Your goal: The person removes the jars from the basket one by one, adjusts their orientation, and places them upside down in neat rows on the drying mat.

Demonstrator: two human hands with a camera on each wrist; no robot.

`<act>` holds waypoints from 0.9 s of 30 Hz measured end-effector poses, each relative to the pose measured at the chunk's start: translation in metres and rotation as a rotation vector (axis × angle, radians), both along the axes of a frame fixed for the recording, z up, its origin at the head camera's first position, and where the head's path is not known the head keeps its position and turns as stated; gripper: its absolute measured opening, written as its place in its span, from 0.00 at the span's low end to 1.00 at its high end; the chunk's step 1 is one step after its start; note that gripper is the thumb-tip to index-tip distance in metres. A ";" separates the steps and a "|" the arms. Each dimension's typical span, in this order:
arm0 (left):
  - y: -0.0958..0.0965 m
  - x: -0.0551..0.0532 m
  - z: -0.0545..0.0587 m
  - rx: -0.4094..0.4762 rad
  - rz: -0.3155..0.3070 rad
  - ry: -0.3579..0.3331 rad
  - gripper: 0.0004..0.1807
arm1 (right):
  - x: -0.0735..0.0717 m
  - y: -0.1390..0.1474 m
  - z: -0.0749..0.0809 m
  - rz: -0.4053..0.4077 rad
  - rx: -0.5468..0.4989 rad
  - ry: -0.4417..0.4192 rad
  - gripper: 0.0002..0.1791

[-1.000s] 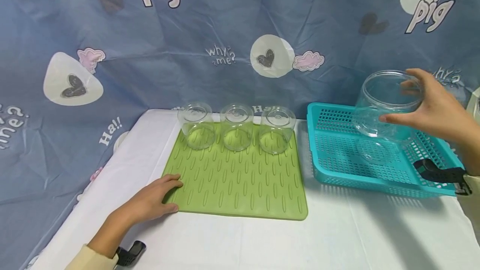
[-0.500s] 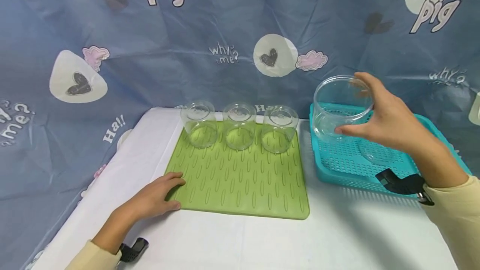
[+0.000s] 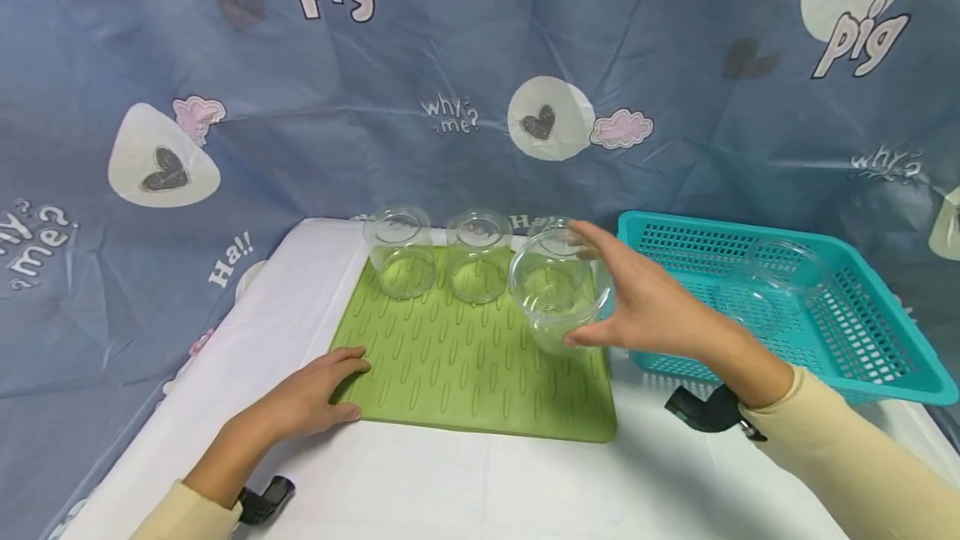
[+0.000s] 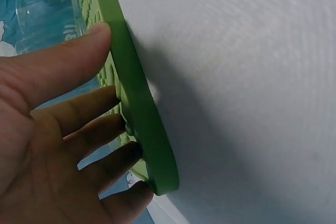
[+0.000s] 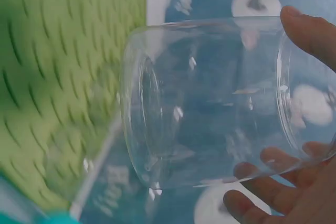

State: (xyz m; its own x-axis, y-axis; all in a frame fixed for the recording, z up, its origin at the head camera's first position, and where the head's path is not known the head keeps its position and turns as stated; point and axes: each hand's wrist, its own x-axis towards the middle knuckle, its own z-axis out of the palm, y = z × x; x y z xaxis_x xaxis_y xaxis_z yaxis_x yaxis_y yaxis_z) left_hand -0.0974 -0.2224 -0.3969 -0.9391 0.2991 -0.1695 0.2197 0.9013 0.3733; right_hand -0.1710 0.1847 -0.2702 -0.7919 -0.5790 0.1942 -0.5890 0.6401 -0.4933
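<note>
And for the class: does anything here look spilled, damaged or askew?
Nothing stands out. Three jars stand in a neat row on the flat mat, and the right hand grips a fourth jar, which shows no visible crack. The jar in the basket is too faint to check closely.

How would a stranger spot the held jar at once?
Find the green mat, left of the teal basket. Over the mat's right side, the right hand holds a clear jar. It alone is held; other jars rest on the mat or in the basket.
</note>
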 end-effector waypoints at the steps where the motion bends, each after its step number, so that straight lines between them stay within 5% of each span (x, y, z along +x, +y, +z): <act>1: 0.000 0.000 0.000 0.000 -0.002 0.002 0.33 | 0.002 -0.005 -0.005 0.014 0.008 0.002 0.68; 11: -0.001 -0.001 0.000 0.009 -0.007 -0.008 0.32 | 0.015 -0.039 -0.038 0.102 0.067 0.067 0.68; 27: 0.000 0.001 0.002 0.016 0.010 -0.010 0.33 | 0.016 -0.037 -0.042 0.094 0.053 0.083 0.68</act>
